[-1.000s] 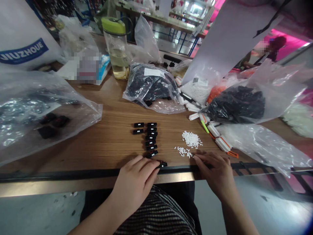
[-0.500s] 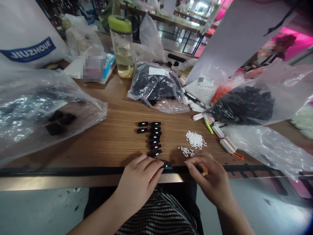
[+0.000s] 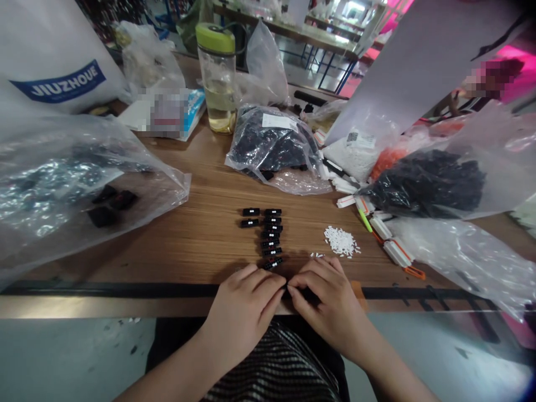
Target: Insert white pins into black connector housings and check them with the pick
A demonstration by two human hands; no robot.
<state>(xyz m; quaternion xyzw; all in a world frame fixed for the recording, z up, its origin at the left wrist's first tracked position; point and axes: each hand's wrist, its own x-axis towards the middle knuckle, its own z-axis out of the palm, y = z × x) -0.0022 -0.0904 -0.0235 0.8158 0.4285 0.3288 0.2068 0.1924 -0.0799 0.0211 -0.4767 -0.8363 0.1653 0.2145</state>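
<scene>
At the table's front edge my left hand (image 3: 251, 296) is closed, its thumb and fingers pinching a black connector housing (image 3: 286, 288) that is almost wholly hidden. My right hand (image 3: 324, 296) meets it from the right, thumb and forefinger pressed together at the housing's end. Whatever lies in that pinch is covered by the fingertips. Beyond my left fingers, several black connector housings (image 3: 272, 244) with white dots lie in a column, and two more housings (image 3: 250, 218) sit left of it. A pile of small white pegs (image 3: 341, 241) lies past my right hand, with a few loose pegs (image 3: 317, 255) by its knuckles.
A clear bag of black parts (image 3: 274, 139) lies at the back middle, beside a green-lidded bottle (image 3: 216, 78). Another plastic bag (image 3: 138, 190) spreads over the left side. On the right are white strips with orange edges (image 3: 397, 252) and a bag of dark pieces (image 3: 439, 181).
My right hand has moved left to my left hand, its fingertips now at the connector housing. A tiny white speck showed in its pinch before. The view has shifted slightly.
</scene>
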